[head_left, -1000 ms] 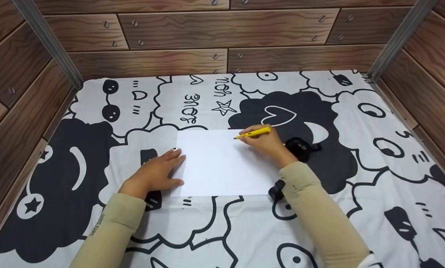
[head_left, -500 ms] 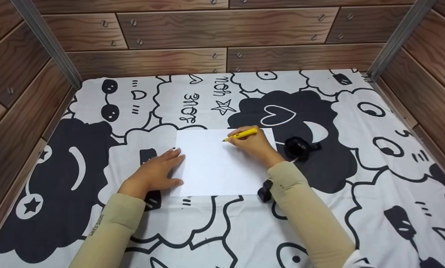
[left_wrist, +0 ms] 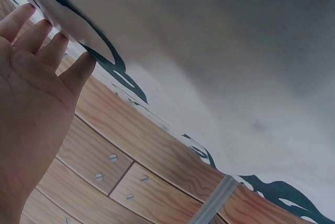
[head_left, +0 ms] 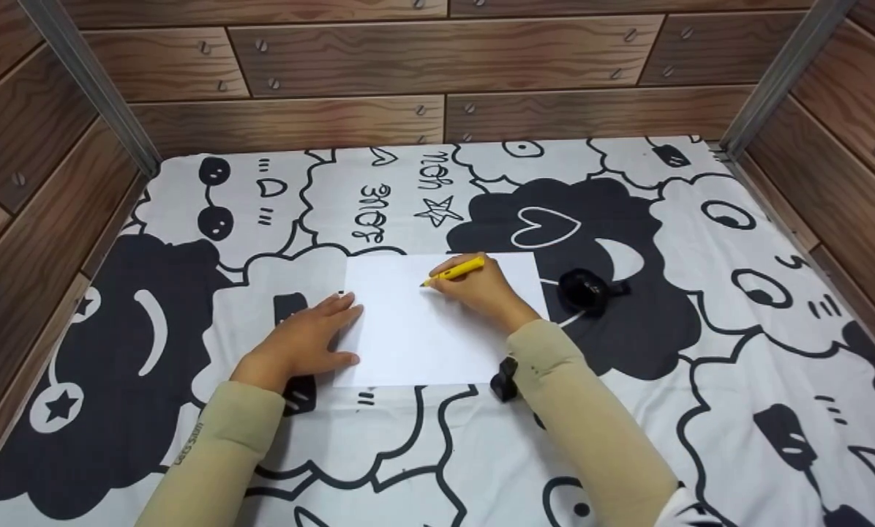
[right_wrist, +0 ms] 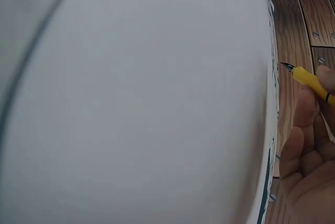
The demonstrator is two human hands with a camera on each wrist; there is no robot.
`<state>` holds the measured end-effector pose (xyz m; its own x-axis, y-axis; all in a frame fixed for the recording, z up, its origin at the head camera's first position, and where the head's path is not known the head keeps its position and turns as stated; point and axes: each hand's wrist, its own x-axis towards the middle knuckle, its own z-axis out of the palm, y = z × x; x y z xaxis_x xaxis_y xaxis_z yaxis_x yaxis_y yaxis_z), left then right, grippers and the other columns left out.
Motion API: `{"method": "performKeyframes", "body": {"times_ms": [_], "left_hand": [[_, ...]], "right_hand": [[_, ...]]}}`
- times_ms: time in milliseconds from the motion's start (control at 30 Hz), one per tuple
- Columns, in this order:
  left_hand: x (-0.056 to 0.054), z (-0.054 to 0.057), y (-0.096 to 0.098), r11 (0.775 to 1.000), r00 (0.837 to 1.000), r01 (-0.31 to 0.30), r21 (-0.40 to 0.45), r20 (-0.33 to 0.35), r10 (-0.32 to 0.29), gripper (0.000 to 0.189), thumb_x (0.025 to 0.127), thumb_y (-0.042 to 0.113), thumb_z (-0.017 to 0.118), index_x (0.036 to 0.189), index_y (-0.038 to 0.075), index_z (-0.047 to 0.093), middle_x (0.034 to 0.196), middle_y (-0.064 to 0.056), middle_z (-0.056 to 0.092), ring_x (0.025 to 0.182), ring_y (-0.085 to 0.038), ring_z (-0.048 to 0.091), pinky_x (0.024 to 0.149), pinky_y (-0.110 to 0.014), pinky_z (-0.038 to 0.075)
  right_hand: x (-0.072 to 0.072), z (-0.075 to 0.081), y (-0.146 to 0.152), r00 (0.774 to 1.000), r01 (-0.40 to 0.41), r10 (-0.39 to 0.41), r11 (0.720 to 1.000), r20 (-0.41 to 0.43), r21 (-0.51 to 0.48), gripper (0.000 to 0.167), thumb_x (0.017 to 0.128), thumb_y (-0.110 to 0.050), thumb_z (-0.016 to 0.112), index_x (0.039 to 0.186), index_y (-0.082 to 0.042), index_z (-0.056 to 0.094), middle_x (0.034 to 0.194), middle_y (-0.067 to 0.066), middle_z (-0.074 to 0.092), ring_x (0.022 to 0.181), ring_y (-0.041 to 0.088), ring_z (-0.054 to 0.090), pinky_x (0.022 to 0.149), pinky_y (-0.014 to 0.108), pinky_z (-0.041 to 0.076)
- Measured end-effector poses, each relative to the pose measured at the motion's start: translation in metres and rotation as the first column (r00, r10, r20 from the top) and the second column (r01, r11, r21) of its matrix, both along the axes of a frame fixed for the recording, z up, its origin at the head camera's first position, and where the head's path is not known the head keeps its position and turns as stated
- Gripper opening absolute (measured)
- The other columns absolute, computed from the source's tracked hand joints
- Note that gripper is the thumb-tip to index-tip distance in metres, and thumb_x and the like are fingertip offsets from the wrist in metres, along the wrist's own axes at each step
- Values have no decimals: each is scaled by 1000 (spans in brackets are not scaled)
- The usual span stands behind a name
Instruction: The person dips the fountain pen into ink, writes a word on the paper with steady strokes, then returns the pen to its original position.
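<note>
A blank white sheet of paper [head_left: 408, 337] lies on the patterned cloth. My left hand [head_left: 309, 337] rests at the sheet's left edge, fingers extended and thumb spread; the left wrist view shows the palm side of that hand [left_wrist: 39, 82]. A yellow fountain pen [head_left: 458, 270] is pinched between the thumb and fingers of my right hand [head_left: 481, 289]. Its nib points left, close over the upper middle of the sheet. In the right wrist view the pen [right_wrist: 309, 81] shows its dark nib, with the right hand [right_wrist: 314, 150] partly cut off by the frame edge.
A glossy black rounded object [head_left: 584, 291] stands on the cloth right of the paper. Black and white cartoon cloth [head_left: 379, 439] covers the table. Wood-patterned panels [head_left: 437, 58] close off the back and both sides, with grey metal posts [head_left: 94, 80] at the corners.
My right hand has moved left and slightly down over the paper with the pen, uncovering the sheet's upper right corner and the black object. The left hand stays in place.
</note>
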<state>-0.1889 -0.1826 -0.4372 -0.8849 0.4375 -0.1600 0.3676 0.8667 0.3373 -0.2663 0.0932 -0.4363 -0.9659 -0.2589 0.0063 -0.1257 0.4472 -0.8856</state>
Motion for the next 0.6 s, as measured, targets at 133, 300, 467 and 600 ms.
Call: {"method": "performKeyframes", "body": {"times_ms": [133,300,467,600], "left_hand": [[0,0,0,1000,1000,-2,0,4,2,74,85,38,70,147,12,39,154,-7,27,140,-31,23,108,-56,25],[0,1,1,1000,1000,0,0,5,0,74,85,38,70,147,12,39,154,-7,27,140,-31,23,108,-56,25],[0,1,0,1000,1000,3,5,2,-3,74,85,38,70,147,11,39,154,-7,27,140,-31,24,107,-57,26],[0,1,0,1000,1000,4,6,-1,-4,74,85,38,70,146,11,39,154,-7,27,140,-31,23,107,-57,26]], "right_hand": [[2,1,-4,1000,-17,17,1000,11,-6,11,78,-13,79,89,-9,77,82,0,69,57,7,54,52,17,43],[3,1,-6,999,-33,33,999,31,-12,10,79,-12,79,88,-10,77,81,0,68,57,7,55,50,18,42],[3,0,-7,998,-39,38,999,48,13,9,79,-13,78,88,-11,77,82,0,68,59,8,55,51,19,41],[3,0,-7,998,-43,42,999,50,28,9,79,-12,78,87,-10,76,81,0,69,60,8,56,52,19,42]]}}
